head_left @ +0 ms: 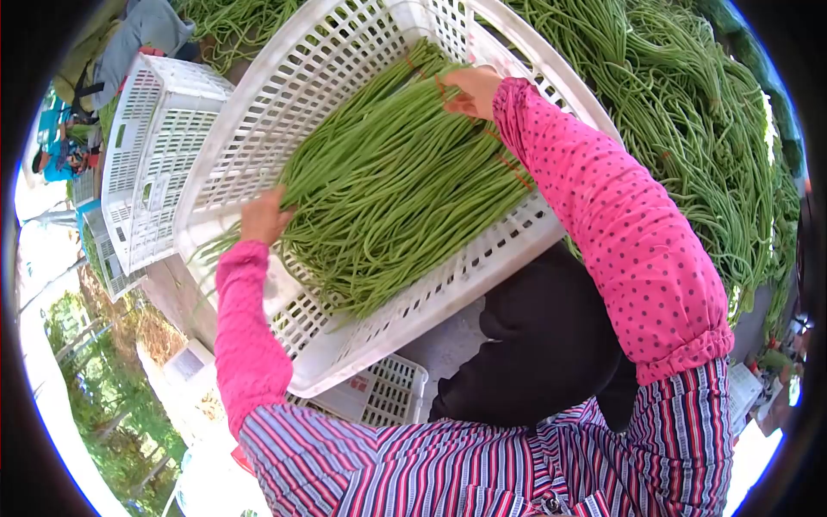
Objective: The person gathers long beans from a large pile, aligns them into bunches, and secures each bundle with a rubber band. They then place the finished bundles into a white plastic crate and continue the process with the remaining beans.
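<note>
Tied bundles of long green beans [405, 198] lie side by side in a white plastic crate [293, 65], with orange-red ties near their right ends. My left hand [267, 217] is closed round the loose left ends of a bean bundle, inside the crate's left side. Toward the crate's upper right, my right hand [472, 90] grips the tied end of a bundle, with fingers curled over it. Some bean tips stick out past my left hand. Pink sleeve covers [616, 224] reach down to both wrists.
A large heap of long beans [689, 129] spreads on the right. Other white crates [159, 146] stand at the left, and another crate [392, 383] sits below mine. Grey clothing of another person [146, 43] shows at upper left. My dark-trousered leg [551, 336] is beside the crate.
</note>
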A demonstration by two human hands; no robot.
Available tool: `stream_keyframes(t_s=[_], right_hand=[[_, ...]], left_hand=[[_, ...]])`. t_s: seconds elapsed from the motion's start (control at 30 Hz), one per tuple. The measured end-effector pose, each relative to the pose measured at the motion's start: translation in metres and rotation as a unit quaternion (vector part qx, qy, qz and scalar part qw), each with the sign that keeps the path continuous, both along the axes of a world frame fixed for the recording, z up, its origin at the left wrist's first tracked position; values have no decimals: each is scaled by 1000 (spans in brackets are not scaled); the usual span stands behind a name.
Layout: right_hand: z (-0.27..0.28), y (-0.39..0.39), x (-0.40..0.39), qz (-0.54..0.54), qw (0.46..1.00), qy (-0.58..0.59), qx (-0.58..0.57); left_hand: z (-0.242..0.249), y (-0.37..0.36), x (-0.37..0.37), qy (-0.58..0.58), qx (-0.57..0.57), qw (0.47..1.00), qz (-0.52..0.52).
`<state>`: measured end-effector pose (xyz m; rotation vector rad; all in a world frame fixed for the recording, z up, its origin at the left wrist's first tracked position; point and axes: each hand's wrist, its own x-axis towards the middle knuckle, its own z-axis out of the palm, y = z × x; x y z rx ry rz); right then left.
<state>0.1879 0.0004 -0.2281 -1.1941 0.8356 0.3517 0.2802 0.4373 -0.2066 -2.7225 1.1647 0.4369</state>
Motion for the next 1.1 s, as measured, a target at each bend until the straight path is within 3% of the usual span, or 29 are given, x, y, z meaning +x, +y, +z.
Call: stream_keyframes(t_s=[0.03,0.1,0.13,0.2,0.27,0.3,0.37,0.4,0.47,0.53,0.6,0.7,0.8,0.9,0.97,1.03,1.1], right_hand=[[-30,-16,-2,65,996,-53,-21],[37,-6,-14,-19,987,114,-108],[53,-2,-18,-14,989,100,-111],[85,-10,-26,100,992,-16,-81],[123,-16,-42,141,966,-143,-162],[145,-18,-55,113,940,-213,-244],[176,-29,-86,67,869,-318,-374],[182,-40,-101,40,834,-363,-415],[194,-57,-140,-19,818,-338,-464],[196,-75,-177,-70,815,-315,-482],[194,-96,-226,-109,841,-212,-485],[202,-132,-305,-154,816,-147,-538],[220,-161,-378,-205,778,-64,-591],[206,-187,-453,-261,751,-22,-606],[189,-194,-497,-249,737,70,-624],[147,-223,-561,-211,755,143,-605],[138,-220,-594,-150,797,243,-533]], left_hand=[[-25,-22,-8,35,47,998,12],[-58,-56,-17,72,91,993,22],[-73,-64,-18,63,100,992,38],[-73,-77,-13,73,124,987,66],[-67,-73,14,131,146,978,66],[-60,-75,22,190,169,965,69],[-35,-107,21,173,196,964,48],[-39,-121,22,103,85,991,28],[-55,-155,19,31,-130,991,-7],[-78,-198,20,23,-185,981,-49],[-111,-241,16,3,-284,954,-101],[-140,-286,6,-30,-128,991,-12],[-112,-308,-24,-40,-56,997,47],[-129,-292,-17,-14,-114,993,0],[-128,-278,-8,-20,-136,990,-29],[-131,-281,4,104,-73,992,-21],[-110,-285,-11,113,-142,983,1]])
